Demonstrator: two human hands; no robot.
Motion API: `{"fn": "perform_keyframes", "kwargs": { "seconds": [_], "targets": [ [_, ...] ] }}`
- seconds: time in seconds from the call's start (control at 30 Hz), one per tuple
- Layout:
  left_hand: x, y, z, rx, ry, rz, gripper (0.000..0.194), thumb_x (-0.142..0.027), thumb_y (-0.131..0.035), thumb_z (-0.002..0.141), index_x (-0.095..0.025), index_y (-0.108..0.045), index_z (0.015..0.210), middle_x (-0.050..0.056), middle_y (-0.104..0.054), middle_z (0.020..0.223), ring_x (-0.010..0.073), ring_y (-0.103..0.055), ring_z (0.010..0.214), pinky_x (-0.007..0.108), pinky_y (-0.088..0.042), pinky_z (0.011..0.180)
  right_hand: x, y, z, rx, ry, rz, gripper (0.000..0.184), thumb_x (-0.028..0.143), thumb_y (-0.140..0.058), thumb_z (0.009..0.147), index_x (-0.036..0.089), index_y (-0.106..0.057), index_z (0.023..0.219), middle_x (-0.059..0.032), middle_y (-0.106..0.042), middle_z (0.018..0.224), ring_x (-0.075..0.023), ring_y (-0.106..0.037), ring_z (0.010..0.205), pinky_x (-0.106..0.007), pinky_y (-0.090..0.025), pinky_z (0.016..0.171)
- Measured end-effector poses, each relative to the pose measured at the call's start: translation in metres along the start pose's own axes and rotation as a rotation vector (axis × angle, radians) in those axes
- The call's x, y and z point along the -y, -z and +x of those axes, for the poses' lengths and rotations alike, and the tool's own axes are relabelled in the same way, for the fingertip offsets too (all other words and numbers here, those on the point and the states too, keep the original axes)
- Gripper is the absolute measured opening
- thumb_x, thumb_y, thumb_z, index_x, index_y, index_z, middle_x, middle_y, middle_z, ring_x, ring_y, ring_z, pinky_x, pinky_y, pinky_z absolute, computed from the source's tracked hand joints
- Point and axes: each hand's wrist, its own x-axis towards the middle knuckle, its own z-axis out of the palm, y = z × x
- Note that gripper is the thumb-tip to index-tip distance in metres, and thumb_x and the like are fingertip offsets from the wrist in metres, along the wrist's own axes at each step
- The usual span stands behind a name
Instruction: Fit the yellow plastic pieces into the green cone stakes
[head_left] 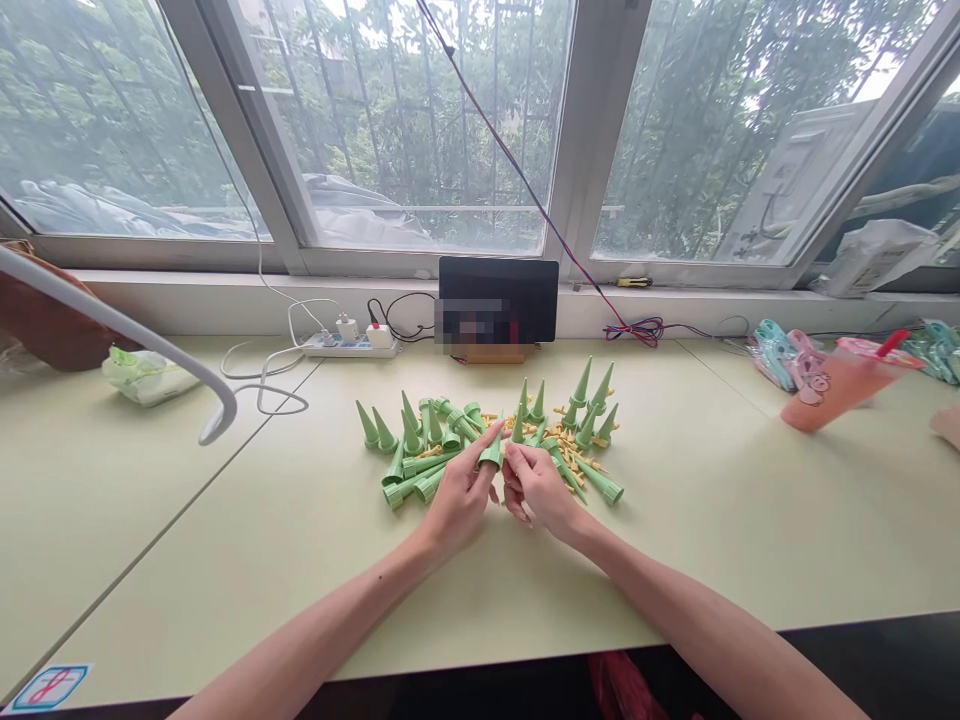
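Observation:
My left hand (466, 487) is closed around a green plastic plant-watering spike (491, 452), its wide ribbed end toward me. Right beside it, my right hand (541, 487) has thumb and fingers pinched together near the spike's side; what they hold, if anything, is too small to make out. Loose green spikes (427, 464) lie in a heap beyond and left of my left hand. Past my right hand, small yellow plastic pieces (574, 448) are scattered among more spikes. Several spikes (581, 383) stand point up at the back right, some with yellow pieces at their sides.
A dark screen (498, 300) leans by the window sill. To its left are a power strip (352, 346) and white cables. A tilted cup with an orange drink (836, 390) and bagged clips (776, 355) are at the right. A white curved arm (135, 320) crosses the left.

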Motion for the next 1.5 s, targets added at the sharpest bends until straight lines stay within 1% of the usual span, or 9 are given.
{"fn": "perform_keyframes", "kwargs": {
  "seconds": [0.1, 0.2, 0.47, 0.67, 0.73, 0.87, 1.13, 1.3, 1.5],
  "targets": [
    [0.001, 0.0, 0.0, 0.002, -0.011, -0.012, 0.061, -0.012, -0.038, 0.089, -0.025, -0.041, 0.149, 0.008, -0.062, 0.134, 0.0055, -0.056, 0.055, 0.023, -0.057, 0.06, 0.002, 0.001, 0.001, 0.021, -0.039, 0.062, 0.051, 0.062, -0.052, 0.09, 0.022, -0.038, 0.062, 0.0101, -0.026, 0.046, -0.01, -0.043, 0.029, -0.022, -0.028, 0.028],
    [0.001, -0.001, 0.0, 0.002, -0.017, -0.024, 0.062, -0.012, -0.038, 0.089, -0.025, -0.041, 0.149, 0.008, -0.06, 0.136, 0.0048, -0.053, 0.054, 0.023, -0.057, 0.059, 0.007, 0.002, 0.001, 0.053, -0.11, 0.133, 0.051, 0.061, -0.055, 0.089, 0.021, -0.04, 0.062, 0.0105, -0.025, 0.045, -0.0093, -0.041, 0.029, -0.021, -0.028, 0.029],
    [-0.004, -0.001, 0.0, -0.009, -0.038, -0.016, 0.062, -0.009, -0.039, 0.087, -0.024, -0.045, 0.147, 0.008, -0.062, 0.134, 0.0039, -0.048, 0.054, 0.018, -0.052, 0.052, 0.01, 0.008, 0.002, 0.167, -0.334, 0.357, 0.046, 0.054, -0.057, 0.09, 0.019, -0.044, 0.064, 0.0092, -0.031, 0.049, -0.0061, -0.036, 0.032, -0.018, -0.027, 0.029],
    [-0.001, 0.0, 0.001, 0.016, -0.077, -0.005, 0.058, -0.012, -0.038, 0.091, -0.024, -0.044, 0.147, 0.009, -0.061, 0.135, 0.0061, -0.053, 0.058, 0.02, -0.053, 0.053, 0.011, 0.017, 0.006, 0.285, -0.542, 0.563, 0.042, 0.042, -0.049, 0.096, 0.019, -0.041, 0.063, 0.0097, -0.026, 0.049, -0.0037, -0.021, 0.032, -0.016, -0.018, 0.027],
    [0.0, 0.0, 0.001, 0.03, -0.093, -0.011, 0.058, -0.013, -0.038, 0.091, -0.023, -0.044, 0.147, 0.01, -0.059, 0.136, 0.0072, -0.055, 0.06, 0.021, -0.054, 0.053, 0.011, 0.019, 0.008, 0.318, -0.584, 0.621, 0.04, 0.038, -0.046, 0.098, 0.019, -0.04, 0.063, 0.0097, -0.025, 0.049, -0.004, -0.017, 0.032, -0.017, -0.015, 0.026],
    [0.0, 0.0, 0.001, 0.039, -0.11, -0.008, 0.057, -0.013, -0.038, 0.091, -0.022, -0.045, 0.147, 0.012, -0.058, 0.137, 0.0079, -0.056, 0.062, 0.021, -0.054, 0.054, 0.011, 0.02, 0.008, 0.34, -0.59, 0.645, 0.039, 0.036, -0.045, 0.097, 0.019, -0.038, 0.063, 0.0099, -0.025, 0.048, -0.0044, -0.015, 0.031, -0.018, -0.013, 0.026],
    [-0.002, 0.0, 0.001, 0.032, -0.103, -0.012, 0.051, -0.019, -0.039, 0.094, -0.021, -0.045, 0.145, 0.011, -0.059, 0.136, 0.0128, -0.064, 0.075, 0.022, -0.056, 0.057, 0.014, 0.014, 0.004, 0.289, -0.557, 0.562, 0.04, 0.043, -0.053, 0.093, 0.02, -0.038, 0.064, 0.0107, -0.027, 0.048, -0.0037, -0.018, 0.032, -0.017, -0.015, 0.028],
    [-0.004, -0.001, 0.0, 0.03, -0.104, -0.022, 0.051, -0.018, -0.038, 0.094, -0.021, -0.045, 0.145, 0.011, -0.057, 0.138, 0.0115, -0.064, 0.075, 0.023, -0.058, 0.063, 0.014, 0.011, 0.003, 0.303, -0.499, 0.548, 0.039, 0.044, -0.057, 0.091, 0.019, -0.041, 0.065, 0.0105, -0.028, 0.05, -0.0037, -0.019, 0.034, -0.017, -0.016, 0.029],
    [-0.009, -0.001, 0.0, 0.034, -0.088, -0.029, 0.05, -0.018, -0.038, 0.094, -0.02, -0.046, 0.143, 0.011, -0.056, 0.139, 0.0112, -0.064, 0.075, 0.024, -0.058, 0.066, 0.011, 0.009, 0.002, 0.275, -0.452, 0.475, 0.043, 0.052, -0.058, 0.09, 0.02, -0.041, 0.066, 0.0106, -0.029, 0.05, -0.0037, -0.022, 0.035, -0.016, -0.018, 0.031]
  ]
}}
